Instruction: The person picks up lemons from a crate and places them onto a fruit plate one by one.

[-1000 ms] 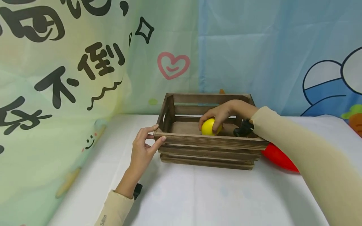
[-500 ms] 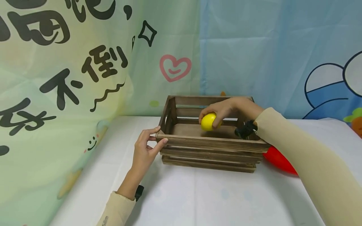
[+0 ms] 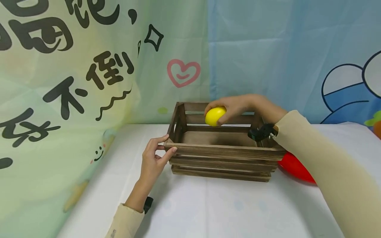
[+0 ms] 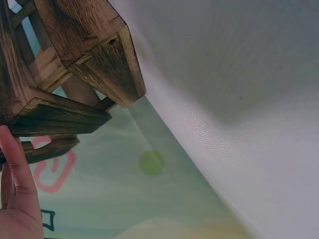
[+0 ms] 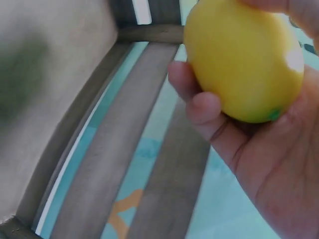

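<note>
A yellow lemon [image 3: 215,116] is gripped by my right hand [image 3: 235,106] above the inside of a brown slatted wooden crate [image 3: 226,152]. In the right wrist view the fingers curl round the lemon [image 5: 244,59], and a small green spot shows at its lower end. My left hand [image 3: 153,160] pinches the crate's near left corner, thumb on the front and fingers at the top edge. The left wrist view shows the crate's slats [image 4: 65,114] from the side, with part of the left hand [image 4: 20,194] at the edge.
Something red and smooth [image 3: 297,168] lies to the right of the crate, partly hidden by the right sleeve. A white cloth [image 3: 190,208] covers the table. Behind it hangs a printed curtain [image 3: 253,49].
My right hand has lifted the lemon up from low inside the crate to about the height of its back rim, slightly leftward. The left hand stays at the crate's corner.
</note>
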Available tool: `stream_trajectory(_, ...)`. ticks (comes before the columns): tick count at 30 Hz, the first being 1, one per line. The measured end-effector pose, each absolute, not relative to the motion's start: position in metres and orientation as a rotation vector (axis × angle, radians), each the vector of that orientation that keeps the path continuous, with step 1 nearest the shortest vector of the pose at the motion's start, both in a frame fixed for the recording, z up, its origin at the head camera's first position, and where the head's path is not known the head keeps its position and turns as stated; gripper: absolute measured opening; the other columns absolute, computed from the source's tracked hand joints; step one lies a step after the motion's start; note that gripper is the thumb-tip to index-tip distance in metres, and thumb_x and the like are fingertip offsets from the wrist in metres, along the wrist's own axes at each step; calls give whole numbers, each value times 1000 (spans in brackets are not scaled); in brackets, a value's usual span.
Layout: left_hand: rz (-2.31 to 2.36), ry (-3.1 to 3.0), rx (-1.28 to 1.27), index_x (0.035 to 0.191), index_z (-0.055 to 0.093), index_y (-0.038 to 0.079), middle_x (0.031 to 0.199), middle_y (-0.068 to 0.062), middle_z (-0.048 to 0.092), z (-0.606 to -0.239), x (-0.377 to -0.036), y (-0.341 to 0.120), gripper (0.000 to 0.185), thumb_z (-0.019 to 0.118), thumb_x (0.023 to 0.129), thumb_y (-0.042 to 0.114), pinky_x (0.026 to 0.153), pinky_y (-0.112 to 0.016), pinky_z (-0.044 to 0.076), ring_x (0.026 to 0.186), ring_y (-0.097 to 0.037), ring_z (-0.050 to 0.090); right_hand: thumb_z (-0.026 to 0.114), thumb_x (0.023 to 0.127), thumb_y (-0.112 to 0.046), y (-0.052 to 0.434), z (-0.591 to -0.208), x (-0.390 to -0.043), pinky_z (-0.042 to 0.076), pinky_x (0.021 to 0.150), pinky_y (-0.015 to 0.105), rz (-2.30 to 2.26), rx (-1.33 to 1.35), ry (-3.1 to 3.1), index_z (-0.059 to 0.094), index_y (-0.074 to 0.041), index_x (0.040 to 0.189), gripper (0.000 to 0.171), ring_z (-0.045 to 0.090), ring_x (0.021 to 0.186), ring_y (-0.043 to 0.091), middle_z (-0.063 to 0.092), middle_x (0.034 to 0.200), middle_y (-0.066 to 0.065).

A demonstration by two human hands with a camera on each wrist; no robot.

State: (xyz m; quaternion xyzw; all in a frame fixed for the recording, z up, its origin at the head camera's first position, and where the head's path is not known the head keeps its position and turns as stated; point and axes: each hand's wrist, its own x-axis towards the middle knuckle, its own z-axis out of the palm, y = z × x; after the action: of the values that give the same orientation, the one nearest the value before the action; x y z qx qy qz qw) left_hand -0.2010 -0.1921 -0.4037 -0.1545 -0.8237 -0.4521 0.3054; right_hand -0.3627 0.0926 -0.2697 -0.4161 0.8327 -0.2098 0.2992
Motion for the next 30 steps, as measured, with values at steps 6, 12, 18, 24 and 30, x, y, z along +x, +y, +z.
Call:
stream_trajectory(6,-1220,-2175,-400,124,61,10,114,-9,63,-404,-200,-189,43,77,83,9,52,-18,49,85,-23,62,66,86,-18,96,-255,-349,49,83,38,-664,-1204,2139,49,-13,138,55,50,100,28,49,129,11)
stream_trajectory(12,-1225,-2189,-396,124,61,10,112,-9,62,-402,-200,-190,44,77,84,8,52,-17,49,85,-23,61,67,88,-15,104,-241,-327,50,83,40,-683,-1329,2116,49,-11,136,52,51,100,27,52,127,9)
stream_trajectory(18,-1224,-2187,-397,124,61,9,111,-10,62,-404,-201,-190,44,78,83,9,51,-17,49,85,-24,63,65,88,-13,114,-235,-306,51,83,41,-663,-1333,2099,50,-16,135,49,51,102,30,52,126,7)
stream_trajectory(24,-1224,-2204,-383,125,61,9,110,-10,62,-403,-200,-190,44,77,84,10,53,-17,49,86,-24,63,64,90,-10,129,-240,-285,53,80,38,-738,-1455,2085,48,-18,136,49,54,100,28,52,126,3)
stream_trajectory(30,-1232,-2213,-369,125,61,9,110,-10,62,-401,-198,-190,44,77,84,10,54,-17,49,88,-24,61,69,88,-12,144,-244,-257,54,72,35,-812,-1491,2296,50,-24,135,52,55,93,20,54,126,-4)
